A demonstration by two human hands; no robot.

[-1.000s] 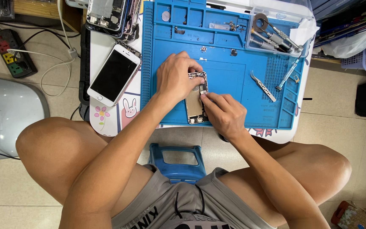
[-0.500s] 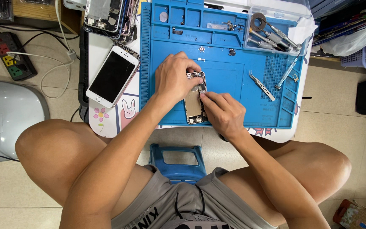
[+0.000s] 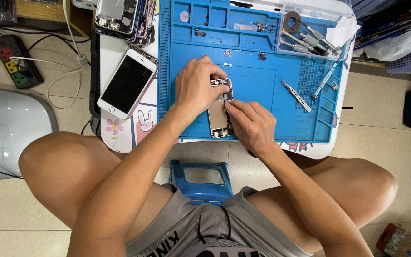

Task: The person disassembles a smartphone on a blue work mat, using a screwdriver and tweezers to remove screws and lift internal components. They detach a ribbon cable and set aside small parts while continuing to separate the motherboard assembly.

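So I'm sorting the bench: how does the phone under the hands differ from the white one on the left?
The opened phone lies upright on the blue mat, insides bare, touched by the left hand and right hand. The white phone lies tilted off the mat, dark screen up, untouched. Both are similar slim handsets.

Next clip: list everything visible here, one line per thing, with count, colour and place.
Opened phone chassis: one, silver-grey, middle of the mat, under both hands.
Blue silicone repair mat: one, blue, covering the small table.
White smartphone with dark screen: one, left of the mat, face up.
Stack of stripped phone frames: several, grey, top left of the mat.
Metal tweezers: one, silver, right on the mat.
Clear tool tray: one, top right, holding screwdrivers.
Power strip: one, black, floor at left.
Blue plastic stool: one, between the knees.
Left hand: on the chassis's upper end.
Right hand: fingers pressing the chassis's right edge.
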